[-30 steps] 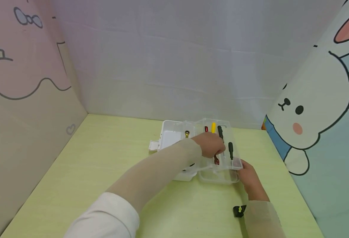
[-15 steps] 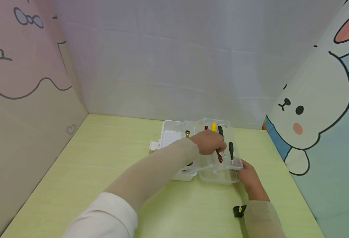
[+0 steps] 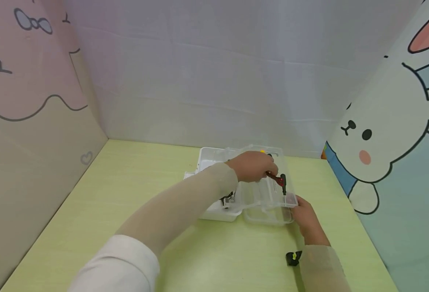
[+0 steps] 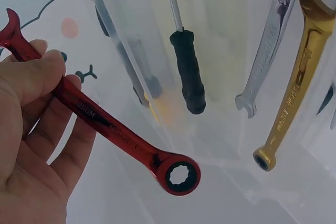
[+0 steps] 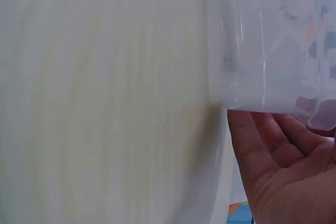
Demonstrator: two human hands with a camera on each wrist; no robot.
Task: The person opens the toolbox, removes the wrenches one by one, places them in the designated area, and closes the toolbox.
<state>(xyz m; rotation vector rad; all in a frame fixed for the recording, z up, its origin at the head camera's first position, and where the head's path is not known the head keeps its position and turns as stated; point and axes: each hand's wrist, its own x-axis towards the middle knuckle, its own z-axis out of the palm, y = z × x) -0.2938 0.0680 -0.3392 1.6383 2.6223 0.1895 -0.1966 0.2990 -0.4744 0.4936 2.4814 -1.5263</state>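
Fingers of the left hand (image 3: 252, 166) are curled round a red wrench (image 4: 107, 123), held over the tray (image 3: 251, 196); its near right corner is gripped by the right hand (image 3: 307, 217). A black object (image 3: 292, 258) is seen near right on the bench (image 3: 145, 180), bounded by a white far wall (image 3: 199, 81) and rabbit-printed right wall (image 3: 419, 207).

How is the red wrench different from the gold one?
The red wrench is shiny red; the gold wrench is gold-coloured. The left hand holds the red wrench; no hand touches the gold wrench. In the left wrist view, the red wrench's ring end points lower right, the gold wrench's lower left. Both have one ring end.
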